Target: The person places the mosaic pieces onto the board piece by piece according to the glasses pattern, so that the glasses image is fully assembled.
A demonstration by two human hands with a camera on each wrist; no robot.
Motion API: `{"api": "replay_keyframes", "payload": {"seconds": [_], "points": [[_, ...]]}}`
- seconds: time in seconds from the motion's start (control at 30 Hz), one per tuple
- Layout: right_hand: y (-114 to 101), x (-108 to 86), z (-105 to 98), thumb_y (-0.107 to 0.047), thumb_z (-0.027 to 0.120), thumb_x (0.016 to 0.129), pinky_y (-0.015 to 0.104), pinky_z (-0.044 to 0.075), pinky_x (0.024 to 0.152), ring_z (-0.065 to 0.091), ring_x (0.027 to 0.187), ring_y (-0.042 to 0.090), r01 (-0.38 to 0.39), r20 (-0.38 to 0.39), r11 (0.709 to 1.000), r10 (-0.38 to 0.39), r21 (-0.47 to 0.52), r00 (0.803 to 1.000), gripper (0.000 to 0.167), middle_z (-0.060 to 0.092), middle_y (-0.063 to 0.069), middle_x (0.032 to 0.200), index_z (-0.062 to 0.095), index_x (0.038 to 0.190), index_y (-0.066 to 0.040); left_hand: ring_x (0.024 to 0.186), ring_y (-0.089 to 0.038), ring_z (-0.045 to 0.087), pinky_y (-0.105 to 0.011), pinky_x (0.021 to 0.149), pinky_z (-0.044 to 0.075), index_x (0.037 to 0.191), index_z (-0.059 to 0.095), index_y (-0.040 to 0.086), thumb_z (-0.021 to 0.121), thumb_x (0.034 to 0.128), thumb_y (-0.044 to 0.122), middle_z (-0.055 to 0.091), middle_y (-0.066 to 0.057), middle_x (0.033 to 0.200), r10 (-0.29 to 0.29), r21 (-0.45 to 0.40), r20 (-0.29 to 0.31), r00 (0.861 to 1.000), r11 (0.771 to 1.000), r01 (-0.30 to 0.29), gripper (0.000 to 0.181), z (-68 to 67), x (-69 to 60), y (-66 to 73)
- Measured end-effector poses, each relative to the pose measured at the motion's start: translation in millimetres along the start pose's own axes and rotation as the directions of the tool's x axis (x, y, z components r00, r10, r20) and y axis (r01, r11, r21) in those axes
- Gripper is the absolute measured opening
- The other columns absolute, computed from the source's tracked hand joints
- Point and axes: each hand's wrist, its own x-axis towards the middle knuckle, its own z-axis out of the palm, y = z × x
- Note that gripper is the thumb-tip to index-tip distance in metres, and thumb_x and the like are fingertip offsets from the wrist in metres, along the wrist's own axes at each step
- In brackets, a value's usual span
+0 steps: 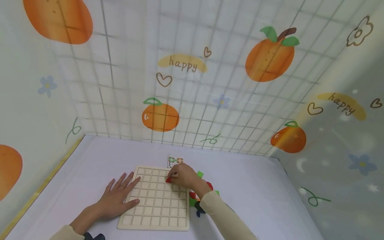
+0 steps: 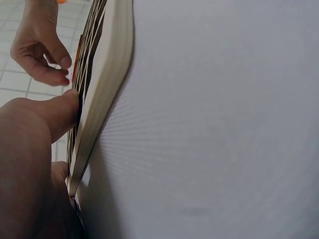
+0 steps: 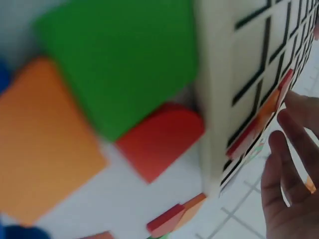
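Note:
A pale wooden board [image 1: 153, 201] with a grid of square recesses lies on the table. My left hand [image 1: 117, 198] rests with fingers spread over its left edge, thumb on the grid. At the far right part of the board, my right hand [image 1: 184, 175] hovers with bent fingers beside a red piece [image 1: 168, 180]. In the right wrist view, an orange piece [image 3: 270, 104] shows among red pieces on the grid. The right fingertips [image 3: 294, 104] are close to them, with nothing visibly gripped; whether they touch is hard to tell.
Right of the board lie several loose flat pieces, among them a green piece [image 3: 119, 59], an orange piece [image 3: 45, 144], a rounded red piece [image 3: 162, 139] and a dark blue piece [image 1: 199, 207]. A small patterned card [image 1: 172, 160] lies behind the board. A printed curtain [image 1: 192, 86] hangs behind the table.

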Motion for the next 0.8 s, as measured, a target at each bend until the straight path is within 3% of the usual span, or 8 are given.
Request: {"api": "replay_keyframes", "payload": {"seconds": [0.17, 0.4, 0.57, 0.8], "points": [[12.6, -10.8, -1.4, -0.017, 0.075, 0.089, 0.023, 0.052, 0.077, 0.061, 0.091, 0.007, -0.066, -0.066, 0.996, 0.063, -0.055, 0.996, 0.012, 0.069, -0.013, 0.098, 0.078, 0.1, -0.02, 0.145, -0.045, 0.009, -0.068, 0.109, -0.001, 0.154, 0.035, 0.015, 0.057, 0.0913, 0.06, 0.019, -0.02, 0.16, 0.007, -0.012, -0.021, 1.0, 1.0, -0.007, 0.08, 2.9, -1.1, 0.8], [34.6, -28.6, -5.6, -0.019, 0.077, 0.086, 0.027, 0.053, 0.076, 0.055, 0.087, 0.012, -0.201, -0.141, 0.965, 0.178, -0.17, 0.974, 0.013, 0.065, -0.006, 0.097, 0.079, 0.098, -0.017, 0.145, -0.045, 0.01, -0.068, 0.109, -0.001, 0.153, 0.035, 0.016, 0.058, 0.0918, 0.058, 0.02, -0.02, 0.16, 0.036, -0.026, -0.061, 0.997, 0.999, -0.038, 0.078, 7.2, -0.9, -3.4], [46.5, -39.2, -6.0, -0.023, 0.077, 0.086, 0.026, 0.051, 0.072, 0.053, 0.082, 0.013, -0.227, -0.177, 0.948, 0.19, -0.222, 0.966, 0.011, 0.064, -0.004, 0.092, 0.079, 0.094, -0.016, 0.145, -0.044, 0.011, -0.067, 0.11, -0.001, 0.153, 0.035, 0.016, 0.056, 0.0925, 0.059, 0.02, -0.02, 0.16, 0.041, -0.015, -0.056, 0.998, 0.999, -0.042, 0.077, 7.7, -0.8, -5.7], [52.3, -42.6, -4.5, -0.027, 0.079, 0.084, 0.026, 0.045, 0.063, 0.049, 0.072, 0.012, -0.305, -0.225, 0.929, 0.258, -0.208, 0.94, 0.009, 0.064, -0.009, 0.082, 0.081, 0.091, -0.021, 0.146, -0.043, 0.009, -0.066, 0.11, 0.0, 0.154, 0.034, 0.015, 0.053, 0.0918, 0.063, 0.017, -0.019, 0.161, 0.008, 0.017, -0.008, 1.0, 1.0, -0.007, 0.081, 4.1, 0.8, -4.5]]}}
